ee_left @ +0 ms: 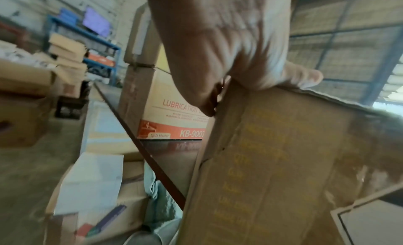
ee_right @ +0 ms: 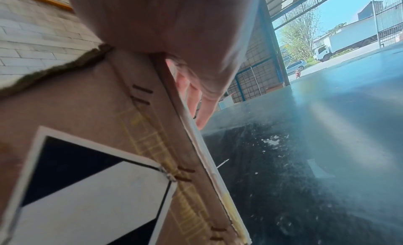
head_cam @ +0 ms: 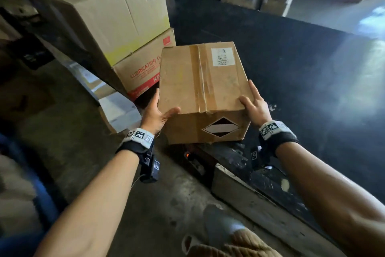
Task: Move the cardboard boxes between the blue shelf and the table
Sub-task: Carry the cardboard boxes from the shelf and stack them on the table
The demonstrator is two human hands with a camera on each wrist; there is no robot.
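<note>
We have the taped cardboard box [head_cam: 203, 88] clamped between both palms at the near left corner of the black table [head_cam: 291, 65]. Our left hand [head_cam: 156, 114] presses its left wall, thumb over the top edge; our right hand [head_cam: 256, 106] mirrors that on the right wall. Its long axis runs straight away from us, both hands at the near end, equally close. The lubrication carton [head_cam: 143, 69] stands just beside, to its left.

Plain brown box [head_cam: 200, 81] with a black-and-white diamond label [head_cam: 221, 128], glossy black worktop [head_cam: 291, 58], red lettering on the tan carton [head_cam: 145, 69], yellow stain across the big box [head_cam: 108, 12] above
</note>
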